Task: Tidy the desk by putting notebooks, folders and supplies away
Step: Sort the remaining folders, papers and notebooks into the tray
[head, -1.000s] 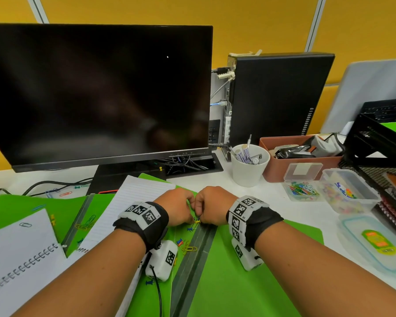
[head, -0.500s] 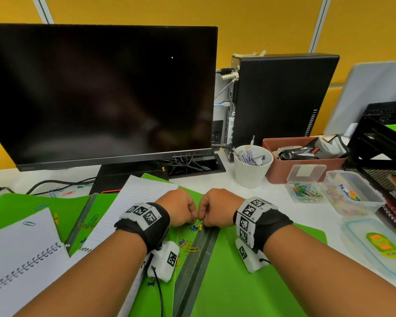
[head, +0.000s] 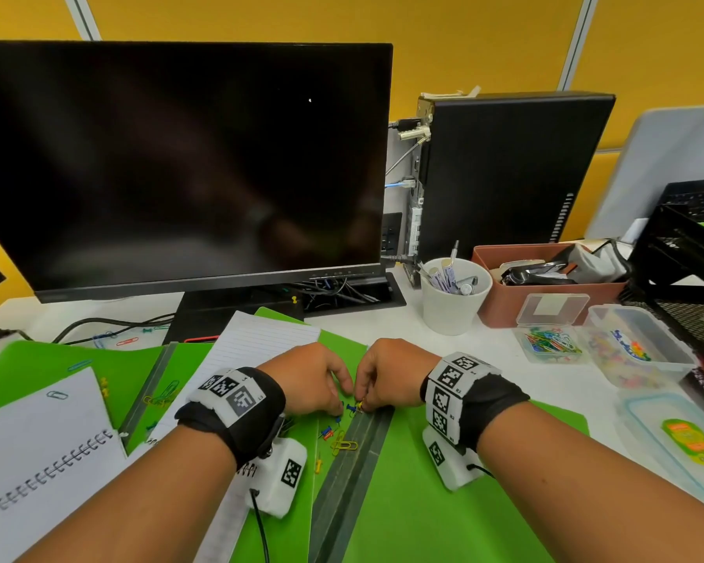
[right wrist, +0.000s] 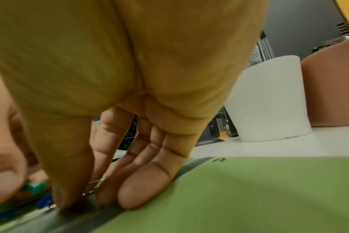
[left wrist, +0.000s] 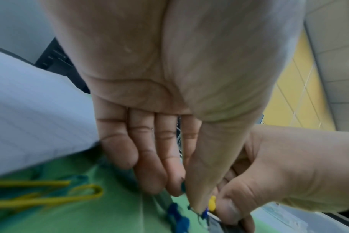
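Both hands are down on an open green folder (head: 423,501), fingertips almost touching over loose push pins. My left hand (head: 340,408) curls its thumb and fingers round a green push pin (left wrist: 182,186). My right hand (head: 362,405) pinches a yellow push pin (left wrist: 212,205) against the folder's grey spine (right wrist: 74,220). A blue push pin (head: 352,408) lies between the two hands. A yellow paper clip (head: 344,444) and a red pin (head: 327,432) lie just nearer me. A spiral notebook (head: 37,440) sits at the left.
Lined paper (head: 253,347) and more green folders (head: 37,367) carry scattered clips on the left. To the right stand a clip box (head: 551,343), a clear pin container (head: 635,347), a white cup (head: 452,310), a brown tray (head: 545,306) and a black rack (head: 691,270). The monitor (head: 179,168) fills the back.
The two hands have stayed together over the pins, their fingertips working slightly. The head view has shifted a little.
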`<action>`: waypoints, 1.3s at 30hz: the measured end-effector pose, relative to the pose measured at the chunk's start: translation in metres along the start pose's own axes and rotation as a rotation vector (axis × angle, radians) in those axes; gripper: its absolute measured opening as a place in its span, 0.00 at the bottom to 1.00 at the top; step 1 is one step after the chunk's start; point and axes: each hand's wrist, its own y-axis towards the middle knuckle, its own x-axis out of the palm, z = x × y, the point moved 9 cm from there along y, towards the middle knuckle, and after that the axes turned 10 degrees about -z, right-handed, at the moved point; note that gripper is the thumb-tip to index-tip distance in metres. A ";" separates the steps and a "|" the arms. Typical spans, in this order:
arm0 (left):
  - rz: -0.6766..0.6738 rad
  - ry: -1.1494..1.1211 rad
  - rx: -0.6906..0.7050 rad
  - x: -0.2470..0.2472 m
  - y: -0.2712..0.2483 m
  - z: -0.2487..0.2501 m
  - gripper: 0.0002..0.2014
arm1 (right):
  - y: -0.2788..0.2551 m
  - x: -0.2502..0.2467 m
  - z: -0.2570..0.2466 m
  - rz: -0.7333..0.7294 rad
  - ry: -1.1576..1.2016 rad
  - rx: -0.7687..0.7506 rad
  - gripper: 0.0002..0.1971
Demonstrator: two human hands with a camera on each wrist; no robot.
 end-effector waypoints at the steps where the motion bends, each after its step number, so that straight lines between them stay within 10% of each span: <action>1: -0.014 0.005 0.008 0.003 -0.001 0.000 0.15 | -0.001 -0.001 0.000 0.002 0.011 -0.002 0.06; 39: 0.088 0.096 -0.075 0.008 -0.027 -0.003 0.04 | -0.003 -0.014 -0.015 0.134 -0.014 -0.002 0.06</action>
